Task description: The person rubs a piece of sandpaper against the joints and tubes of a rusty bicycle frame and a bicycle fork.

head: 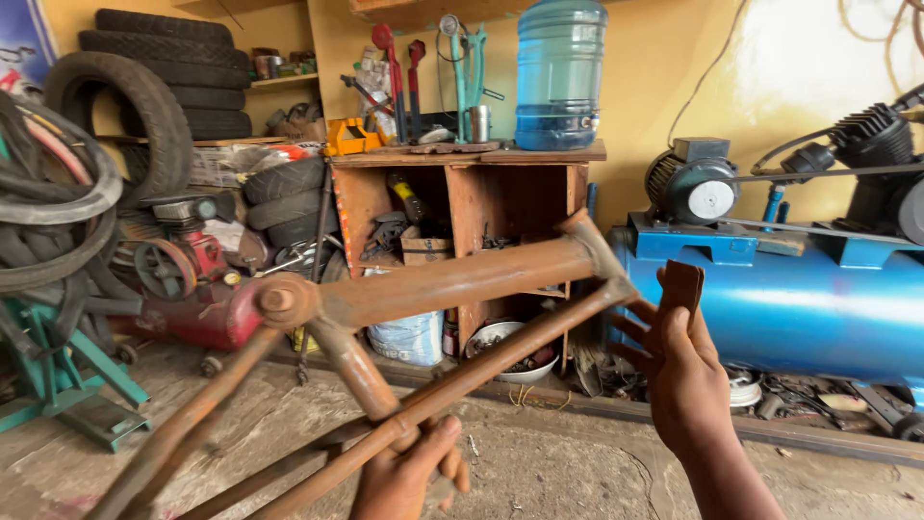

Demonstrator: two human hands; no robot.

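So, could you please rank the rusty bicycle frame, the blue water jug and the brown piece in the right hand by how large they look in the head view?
1. rusty bicycle frame, though it is nearest the camera
2. blue water jug
3. brown piece held by the right hand

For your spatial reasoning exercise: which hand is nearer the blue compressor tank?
Right. The right hand is raised just in front of the blue compressor tank; the left hand grips the rusty bicycle frame, farther away.
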